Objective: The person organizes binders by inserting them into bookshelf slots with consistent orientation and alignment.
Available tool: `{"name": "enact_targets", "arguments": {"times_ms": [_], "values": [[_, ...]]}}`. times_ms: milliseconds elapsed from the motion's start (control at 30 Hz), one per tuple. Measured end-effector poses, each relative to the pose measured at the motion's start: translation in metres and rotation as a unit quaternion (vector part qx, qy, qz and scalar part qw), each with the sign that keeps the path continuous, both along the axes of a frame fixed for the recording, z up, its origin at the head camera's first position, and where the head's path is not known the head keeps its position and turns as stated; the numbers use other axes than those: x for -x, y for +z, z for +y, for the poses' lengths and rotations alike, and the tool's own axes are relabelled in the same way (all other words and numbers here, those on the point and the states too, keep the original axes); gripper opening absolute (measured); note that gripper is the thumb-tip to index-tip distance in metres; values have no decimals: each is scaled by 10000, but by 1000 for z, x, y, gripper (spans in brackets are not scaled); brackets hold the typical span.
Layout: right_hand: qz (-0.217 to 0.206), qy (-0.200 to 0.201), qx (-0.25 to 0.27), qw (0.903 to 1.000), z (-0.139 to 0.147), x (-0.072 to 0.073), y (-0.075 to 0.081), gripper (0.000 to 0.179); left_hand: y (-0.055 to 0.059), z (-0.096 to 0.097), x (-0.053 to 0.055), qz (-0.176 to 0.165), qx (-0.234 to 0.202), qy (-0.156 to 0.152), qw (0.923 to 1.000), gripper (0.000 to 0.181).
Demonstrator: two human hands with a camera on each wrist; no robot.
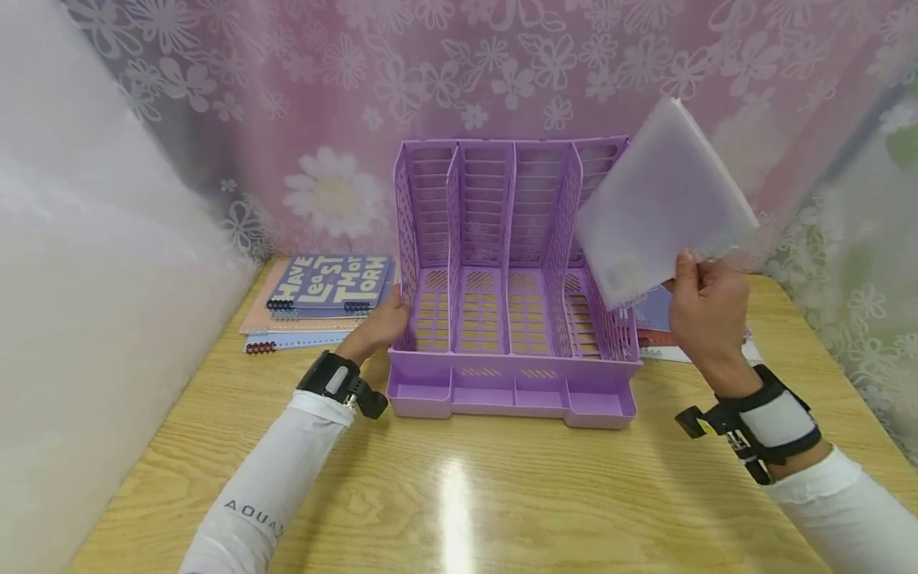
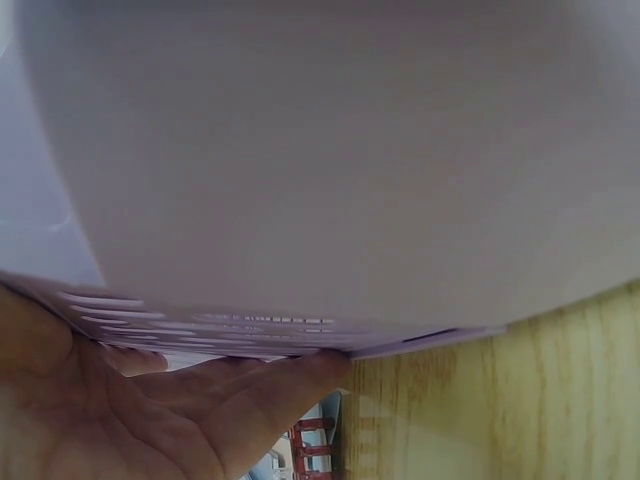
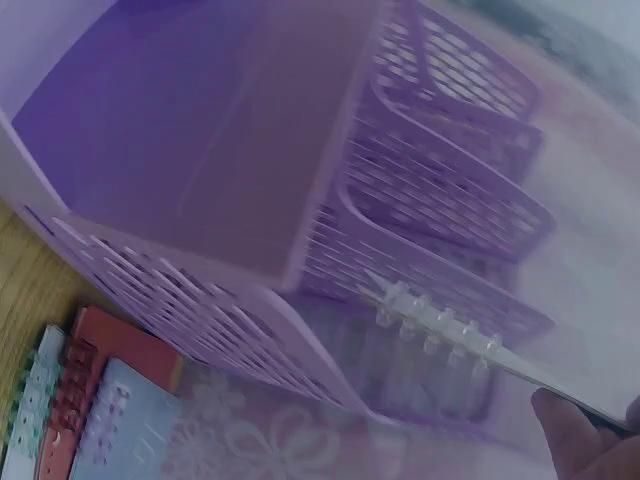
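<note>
A purple file organizer point(image 1: 512, 360) with upright slots and a front row of small trays stands on the table. My right hand point(image 1: 710, 315) grips a loose-leaf notebook point(image 1: 663, 199) with a frosted cover, tilted above the rightmost slot. In the right wrist view, clear rings point(image 3: 440, 325) run along the notebook's edge, close to the slotted dividers point(image 3: 440, 190). My left hand point(image 1: 386, 320) rests against the organizer's left side. Its fingers point(image 2: 275, 400) lie nearly straight along the perforated wall in the left wrist view.
Left of the organizer lies a stack of ring-bound notebooks point(image 1: 330, 283), the top one blue with large lettering. More notebooks point(image 1: 653, 311) lie at its right, partly hidden by my right hand. A floral curtain point(image 1: 459, 72) hangs behind the wooden table point(image 1: 402, 494).
</note>
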State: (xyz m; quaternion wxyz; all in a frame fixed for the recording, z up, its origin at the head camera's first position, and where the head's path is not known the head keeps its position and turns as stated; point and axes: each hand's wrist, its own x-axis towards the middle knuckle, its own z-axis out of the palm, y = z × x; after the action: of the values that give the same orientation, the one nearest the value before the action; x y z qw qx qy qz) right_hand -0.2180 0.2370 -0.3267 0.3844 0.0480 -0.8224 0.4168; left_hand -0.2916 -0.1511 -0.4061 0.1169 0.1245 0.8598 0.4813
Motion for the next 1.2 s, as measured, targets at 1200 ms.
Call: {"name": "enact_targets", "arguments": {"times_ms": [1200], "values": [[-3758, 2380, -2532, 8591, -32, 59, -26, 35, -3, 2, 3, 90, -189, 217, 9995, 47]]}}
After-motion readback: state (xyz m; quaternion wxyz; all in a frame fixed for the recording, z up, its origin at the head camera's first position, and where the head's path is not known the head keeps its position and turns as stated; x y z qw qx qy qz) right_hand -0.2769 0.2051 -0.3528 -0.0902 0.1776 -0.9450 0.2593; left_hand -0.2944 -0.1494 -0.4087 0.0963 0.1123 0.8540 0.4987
